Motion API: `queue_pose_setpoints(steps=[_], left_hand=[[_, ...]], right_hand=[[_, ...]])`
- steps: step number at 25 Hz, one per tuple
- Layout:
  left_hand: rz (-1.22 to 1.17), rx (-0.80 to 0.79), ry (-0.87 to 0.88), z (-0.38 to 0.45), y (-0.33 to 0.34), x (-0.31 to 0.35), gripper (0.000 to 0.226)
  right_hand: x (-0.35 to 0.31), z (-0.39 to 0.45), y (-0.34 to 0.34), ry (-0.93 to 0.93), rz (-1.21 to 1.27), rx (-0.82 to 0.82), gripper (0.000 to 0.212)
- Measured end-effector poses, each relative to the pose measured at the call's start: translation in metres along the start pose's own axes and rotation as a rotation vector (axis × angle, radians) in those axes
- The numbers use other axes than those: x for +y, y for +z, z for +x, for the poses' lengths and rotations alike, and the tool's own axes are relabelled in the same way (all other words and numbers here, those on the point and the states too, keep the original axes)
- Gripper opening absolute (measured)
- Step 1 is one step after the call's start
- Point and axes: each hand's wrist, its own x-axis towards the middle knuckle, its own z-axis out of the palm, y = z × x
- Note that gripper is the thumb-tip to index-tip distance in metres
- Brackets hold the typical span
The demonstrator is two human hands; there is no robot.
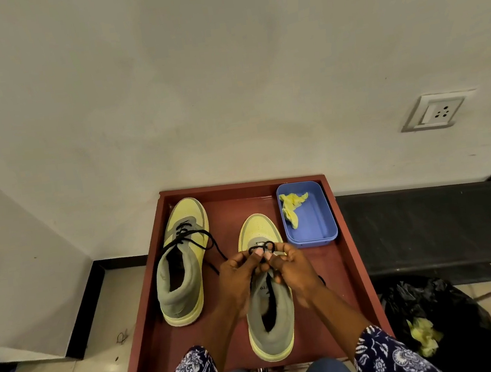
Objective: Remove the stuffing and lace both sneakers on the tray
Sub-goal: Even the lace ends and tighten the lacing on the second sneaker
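Two hands, left hand (239,275) and right hand (292,268) pinching one black lace (261,247), two sneakers (181,256) on one tray (354,265)

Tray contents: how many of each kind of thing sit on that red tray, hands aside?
Sneakers: 2, the left sneaker and the right sneaker
Blue tubs: 1, the blue tub
Yellow stuffing wads in that tub: 1, the stuffing
Total: 4 on the tray

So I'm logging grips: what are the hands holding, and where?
Both the left hand and right hand pinch the black lace near the lower eyelets of the right sneaker.
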Motion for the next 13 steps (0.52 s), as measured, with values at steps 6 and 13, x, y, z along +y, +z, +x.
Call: queue_pose_setpoints(steps=[6, 13], left_hand=[[0.004, 0.216, 0.045, 0.003, 0.013, 0.001, 0.024], [0.225, 0.337, 0.067, 0.012, 0.011, -0.004, 0.014]], right_hand=[[0.004, -0.001, -0.002, -0.056, 0.036, -0.01, 0.005], [0.014, 0.0, -0.012, -0.141, -0.134, 0.046, 0.009]])
